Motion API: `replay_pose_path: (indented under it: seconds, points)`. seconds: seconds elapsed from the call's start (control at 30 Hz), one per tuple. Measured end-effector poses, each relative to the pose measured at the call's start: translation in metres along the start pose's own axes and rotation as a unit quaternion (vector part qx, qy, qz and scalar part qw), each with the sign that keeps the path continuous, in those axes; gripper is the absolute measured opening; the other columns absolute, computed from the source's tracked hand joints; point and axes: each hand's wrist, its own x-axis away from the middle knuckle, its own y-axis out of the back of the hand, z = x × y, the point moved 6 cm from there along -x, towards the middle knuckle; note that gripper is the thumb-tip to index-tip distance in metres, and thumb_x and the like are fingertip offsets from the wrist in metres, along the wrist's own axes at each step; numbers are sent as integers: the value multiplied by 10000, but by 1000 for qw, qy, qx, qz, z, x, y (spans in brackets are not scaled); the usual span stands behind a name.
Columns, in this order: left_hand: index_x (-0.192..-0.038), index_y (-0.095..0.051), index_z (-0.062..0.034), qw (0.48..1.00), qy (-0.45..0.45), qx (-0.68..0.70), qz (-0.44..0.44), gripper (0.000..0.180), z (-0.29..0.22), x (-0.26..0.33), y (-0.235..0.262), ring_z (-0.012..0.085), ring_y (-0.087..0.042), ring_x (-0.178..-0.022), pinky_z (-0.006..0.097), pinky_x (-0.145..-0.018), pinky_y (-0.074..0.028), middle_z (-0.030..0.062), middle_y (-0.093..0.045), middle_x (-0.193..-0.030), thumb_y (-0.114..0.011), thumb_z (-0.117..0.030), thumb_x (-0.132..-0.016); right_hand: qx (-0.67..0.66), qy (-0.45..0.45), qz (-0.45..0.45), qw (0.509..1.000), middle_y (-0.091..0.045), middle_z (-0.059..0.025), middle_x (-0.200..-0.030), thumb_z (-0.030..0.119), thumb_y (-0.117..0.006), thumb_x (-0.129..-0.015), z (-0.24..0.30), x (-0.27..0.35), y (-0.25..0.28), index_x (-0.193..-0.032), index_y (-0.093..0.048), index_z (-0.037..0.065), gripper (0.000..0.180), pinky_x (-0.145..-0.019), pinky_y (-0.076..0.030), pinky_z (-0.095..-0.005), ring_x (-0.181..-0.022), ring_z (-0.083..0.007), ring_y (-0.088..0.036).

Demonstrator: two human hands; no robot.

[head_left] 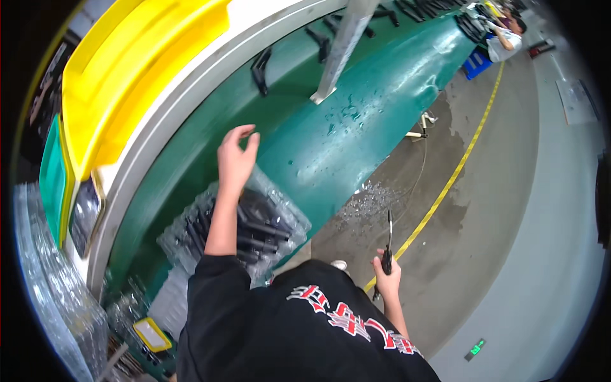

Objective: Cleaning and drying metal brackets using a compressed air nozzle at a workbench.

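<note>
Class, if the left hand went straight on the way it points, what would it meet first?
The left hand would likely meet the bent black part on the green surface; depth is unclear.

Glossy clear plastic tray [289,207], shiny green worktop [305,162], smooth yellow plastic bin [127,83], matt black cloth shirt [254,334]

A factory workshop, by its look: similar black parts [259,71] spaced along a dark green strip [191,124], a long green table [305,149], a yellow floor line [455,175], and a co-worker [505,46] farther down.
</note>
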Motion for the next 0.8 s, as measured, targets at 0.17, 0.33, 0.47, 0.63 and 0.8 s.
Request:
replay_pose_path:
  seconds: [0.17, 0.33, 0.47, 0.63, 0.8]
  points:
    - [-1103, -642, -27, 973, 132, -113, -155, 278, 75, 123, 116, 287, -644, -936, 373, -838, -507, 113, -667, -1037, -646, -170, -865, 34, 41, 63, 997, -662, -48, -830, 96, -653, -903, 19, -19, -16, -1135, -657, 45, 237, -720, -488, -259, -760, -138, -644]
    - [-1163, -586, -19, 888, 271, -326, -177, 394, 126, 221, 135, 344, -611, -947, 439, -844, -501, 160, -617, -1062, -645, -258, -856, 32, 56, 112, 992, -663, -49, -834, 83, -644, -907, 32, -26, -30, -1137, -656, 45, 233, -723, -492, -261, -767, -133, -644]
    - [-1135, -593, 9, 884, 310, -317, -149, 440, 133, 243, 127, 371, -615, -938, 449, -843, -503, 191, -629, -1035, -641, -323, -850, 27, 99, 110, 989, -656, -34, -812, 81, -648, -899, 26, -23, -17, -1128, -661, 48, 232, -678, -479, -260, -729, -119, -609]
    - [-1021, -652, 59, 887, 334, -300, -108, 546, 185, 244, 143, 416, -643, -898, 451, -811, -513, 240, -683, -963, -662, -448, -818, 40, 120, 106, 986, -624, 2, -750, 156, -681, -874, 2, -9, 1, -1102, -684, 83, 239, -611, -426, -260, -633, -110, -509]
    - [-1024, -603, 79, 932, 211, -276, -101, 529, 230, 219, 152, 437, -639, -836, 467, -783, -513, 274, -665, -900, -684, -403, -821, -27, 154, 36, 987, -653, 1, -768, 182, -689, -873, -43, 9, 49, -1105, -687, 89, 249, -618, -437, -261, -638, -109, -532]
